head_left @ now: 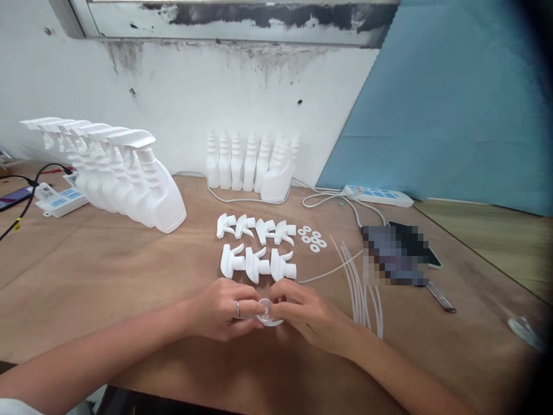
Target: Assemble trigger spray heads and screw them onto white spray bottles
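Near the table's front edge, my left hand [235,311] and my right hand [302,311] meet around a small round white part [268,314]. The fingers of both hands are closed on it from either side, and a ring is on a left finger. Just beyond my hands, several white trigger spray heads [283,265] lie in two rows. To their right are several small white rings [315,248]. Thin clear tubes [356,291] lie to the right of my right hand.
Assembled white spray bottles [166,199] stand at the left, and open-necked bottles [276,178] stand by the wall. Power strips [380,196] with cables lie at the back right and far left. A blurred dark device [393,256] and a metal-ended tool [441,298] are at the right.
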The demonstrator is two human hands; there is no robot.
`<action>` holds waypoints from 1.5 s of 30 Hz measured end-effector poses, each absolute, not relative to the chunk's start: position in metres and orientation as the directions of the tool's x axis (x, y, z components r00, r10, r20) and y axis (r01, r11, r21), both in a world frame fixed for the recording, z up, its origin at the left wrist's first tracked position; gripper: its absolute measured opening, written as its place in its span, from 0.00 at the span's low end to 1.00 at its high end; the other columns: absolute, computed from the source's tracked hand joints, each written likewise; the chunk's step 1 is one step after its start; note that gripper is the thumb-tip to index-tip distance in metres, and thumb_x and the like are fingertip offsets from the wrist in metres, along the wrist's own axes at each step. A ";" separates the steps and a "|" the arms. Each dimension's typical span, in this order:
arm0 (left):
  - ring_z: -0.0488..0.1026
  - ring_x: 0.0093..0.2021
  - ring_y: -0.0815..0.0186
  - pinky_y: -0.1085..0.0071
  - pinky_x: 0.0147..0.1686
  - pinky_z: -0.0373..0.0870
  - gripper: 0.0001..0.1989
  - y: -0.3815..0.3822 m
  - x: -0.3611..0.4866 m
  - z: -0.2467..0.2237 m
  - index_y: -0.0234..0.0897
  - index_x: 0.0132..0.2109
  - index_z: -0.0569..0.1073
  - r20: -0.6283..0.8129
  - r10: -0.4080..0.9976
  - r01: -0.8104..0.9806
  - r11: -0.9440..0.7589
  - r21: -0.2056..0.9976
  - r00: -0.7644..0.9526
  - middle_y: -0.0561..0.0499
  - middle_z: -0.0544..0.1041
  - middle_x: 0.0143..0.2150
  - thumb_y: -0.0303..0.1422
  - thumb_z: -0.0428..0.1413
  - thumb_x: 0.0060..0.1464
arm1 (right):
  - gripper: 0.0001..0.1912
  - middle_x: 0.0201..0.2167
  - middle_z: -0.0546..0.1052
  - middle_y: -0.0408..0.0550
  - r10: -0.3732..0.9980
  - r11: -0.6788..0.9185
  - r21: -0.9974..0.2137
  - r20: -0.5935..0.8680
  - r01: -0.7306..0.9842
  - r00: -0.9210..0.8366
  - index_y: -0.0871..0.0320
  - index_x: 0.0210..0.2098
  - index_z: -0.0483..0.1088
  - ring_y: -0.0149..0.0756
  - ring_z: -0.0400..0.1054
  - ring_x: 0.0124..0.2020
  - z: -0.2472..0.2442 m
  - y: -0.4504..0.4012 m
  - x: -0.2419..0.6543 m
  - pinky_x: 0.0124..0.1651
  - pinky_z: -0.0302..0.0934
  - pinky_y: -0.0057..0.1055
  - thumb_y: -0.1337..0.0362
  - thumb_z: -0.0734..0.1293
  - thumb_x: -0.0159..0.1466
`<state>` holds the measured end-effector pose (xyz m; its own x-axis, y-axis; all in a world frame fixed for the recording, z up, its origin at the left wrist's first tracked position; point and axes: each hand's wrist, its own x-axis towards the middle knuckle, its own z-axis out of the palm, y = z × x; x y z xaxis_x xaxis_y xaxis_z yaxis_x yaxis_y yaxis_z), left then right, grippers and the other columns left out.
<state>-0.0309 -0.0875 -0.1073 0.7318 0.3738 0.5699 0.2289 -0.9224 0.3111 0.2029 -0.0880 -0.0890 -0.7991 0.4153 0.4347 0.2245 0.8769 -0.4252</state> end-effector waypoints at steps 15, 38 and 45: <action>0.70 0.26 0.70 0.75 0.24 0.63 0.05 -0.091 -0.033 -0.110 0.36 0.42 0.69 0.602 0.345 0.226 -0.937 0.267 0.720 0.49 0.75 0.34 0.30 0.50 0.61 | 0.15 0.51 0.70 0.61 0.286 0.951 -0.050 0.527 0.306 -0.801 0.67 0.50 0.65 0.50 0.60 0.55 -0.091 -0.097 0.195 0.53 0.60 0.49 0.74 0.60 0.63; 0.74 0.29 0.71 0.76 0.27 0.65 0.17 -0.091 -0.035 -0.116 0.40 0.51 0.61 0.490 0.518 0.327 -0.844 0.426 0.701 0.52 0.79 0.37 0.36 0.55 0.58 | 0.08 0.33 0.75 0.50 0.751 0.660 -0.111 0.104 0.743 -0.652 0.56 0.31 0.70 0.43 0.67 0.41 -0.090 -0.012 0.323 0.45 0.60 0.41 0.70 0.60 0.62; 0.74 0.30 0.70 0.76 0.28 0.66 0.19 -0.093 -0.034 -0.112 0.41 0.53 0.63 0.429 0.569 0.342 -0.797 0.498 0.702 0.53 0.78 0.37 0.36 0.56 0.56 | 0.06 0.31 0.73 0.47 0.767 0.620 -0.317 0.439 0.718 -0.468 0.55 0.38 0.68 0.38 0.67 0.34 -0.068 -0.025 0.314 0.41 0.59 0.38 0.64 0.60 0.67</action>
<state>-0.0340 -0.0929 -0.1124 0.7016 0.5688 0.4292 0.3417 -0.7971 0.4979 0.3138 -0.0253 -0.0682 -0.4681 0.7668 0.4393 0.7177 0.6199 -0.3172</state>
